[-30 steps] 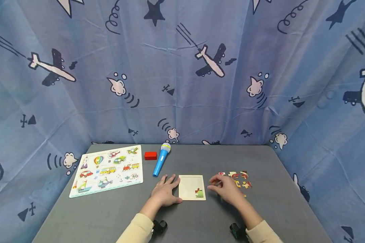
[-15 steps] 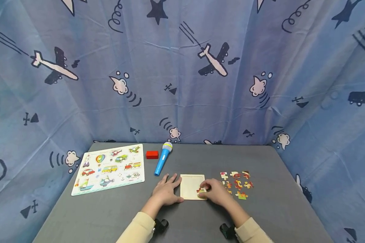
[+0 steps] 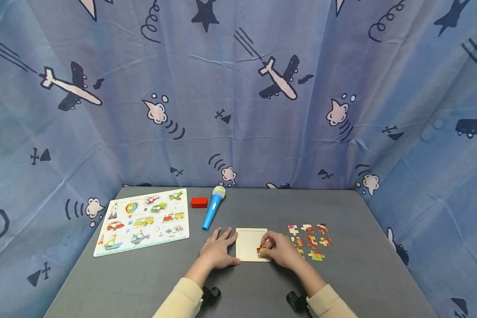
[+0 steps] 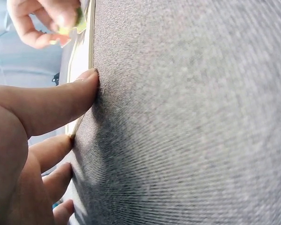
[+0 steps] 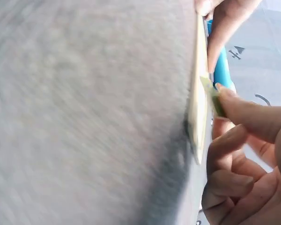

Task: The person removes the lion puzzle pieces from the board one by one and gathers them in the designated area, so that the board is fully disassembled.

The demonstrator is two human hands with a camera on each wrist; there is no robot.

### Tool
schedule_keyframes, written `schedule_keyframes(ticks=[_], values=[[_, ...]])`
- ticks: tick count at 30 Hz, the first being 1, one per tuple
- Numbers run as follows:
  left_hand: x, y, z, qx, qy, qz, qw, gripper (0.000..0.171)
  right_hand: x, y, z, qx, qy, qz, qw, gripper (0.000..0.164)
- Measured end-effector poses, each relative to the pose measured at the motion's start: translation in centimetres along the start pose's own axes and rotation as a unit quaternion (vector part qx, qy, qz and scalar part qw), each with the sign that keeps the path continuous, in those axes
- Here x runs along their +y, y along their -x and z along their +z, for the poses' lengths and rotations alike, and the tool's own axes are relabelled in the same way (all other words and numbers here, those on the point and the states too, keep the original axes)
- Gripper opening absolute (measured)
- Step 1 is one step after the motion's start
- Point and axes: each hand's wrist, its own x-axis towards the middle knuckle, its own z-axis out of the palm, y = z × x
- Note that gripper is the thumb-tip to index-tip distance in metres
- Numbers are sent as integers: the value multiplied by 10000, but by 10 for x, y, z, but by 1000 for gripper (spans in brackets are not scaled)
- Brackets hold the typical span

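Note:
A pale square puzzle tray [image 3: 247,244] lies flat on the table in the head view. My left hand [image 3: 216,255] rests at its left side with fingers spread; thumb and fingertips touch the tray's edge in the left wrist view. Over the tray's lower right corner, my right hand [image 3: 280,251] pinches a small jigsaw piece [image 5: 218,104] between thumb and finger. That piece looks green and stands tilted against the tray in the right wrist view. The right fingers partly hide the corner, where red and green show. Several loose jigsaw pieces [image 3: 312,241] lie right of the right hand.
A white picture board [image 3: 143,223] with vehicles lies at the left. Behind the tray are a red block [image 3: 199,202] and a blue toy microphone [image 3: 211,213]. A patterned blue curtain [image 3: 238,132] hangs along the table's back and sides.
My right hand has moved left from beside the loose pieces to the tray's lower right corner, covering part of the piece there. The left hand has stayed at the tray's edge.

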Motion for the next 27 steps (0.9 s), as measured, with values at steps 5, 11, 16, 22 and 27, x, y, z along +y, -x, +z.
schedule_keyframes(ticks=[5, 11, 16, 22, 27], values=[[-2, 0, 0, -5, -12, -46, 10000, 85, 1, 7, -18, -82, -563, -252, 9981, 14], [-1, 1, 0, 25, -6, 22, 10000, 85, 10, 28, -54, 361, -501, 48, 9981, 22], [-1, 3, 0, 67, -28, 34, 10000, 86, 36, 50, -88, 708, -208, 407, 9964, 23], [-2, 4, -1, 72, -63, 24, 10000, 86, 68, 71, -117, 872, 39, 987, 9913, 32], [-2, 5, -3, 40, -36, -3, 10000, 85, 87, 79, -127, 884, 196, 1202, 9886, 36]])
